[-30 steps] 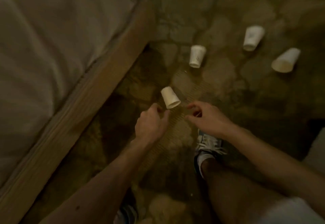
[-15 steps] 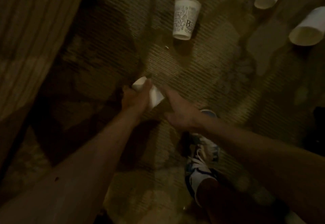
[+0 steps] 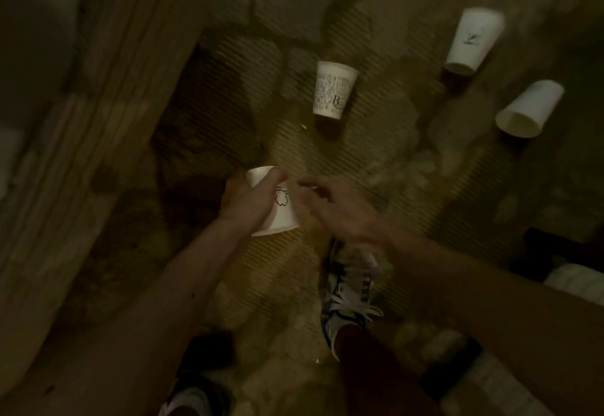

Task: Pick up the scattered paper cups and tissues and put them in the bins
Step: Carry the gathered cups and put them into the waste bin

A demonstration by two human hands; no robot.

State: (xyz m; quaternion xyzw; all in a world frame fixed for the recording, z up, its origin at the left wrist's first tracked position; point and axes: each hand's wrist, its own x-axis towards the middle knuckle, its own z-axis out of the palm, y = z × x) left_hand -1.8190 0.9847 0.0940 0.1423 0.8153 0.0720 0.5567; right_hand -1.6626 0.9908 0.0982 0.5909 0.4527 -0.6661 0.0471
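Paper cup (image 3: 282, 218) with black outline logo, clamped by left fingers (image 3: 270, 176); right fingers (image 3: 312, 183) apart.

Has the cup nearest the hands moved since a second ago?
Yes. It lay untouched then; now the left hand grips the cup, drawn back slightly from the printed cup toward the shoe.

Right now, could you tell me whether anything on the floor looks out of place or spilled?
Yes: three paper cups are strewn on the floor: a printed cup, a logo cup and a plain cup tipped on its side, mouth open. No spilled liquid shows. The left hand grips a fourth cup; the right hand is empty.
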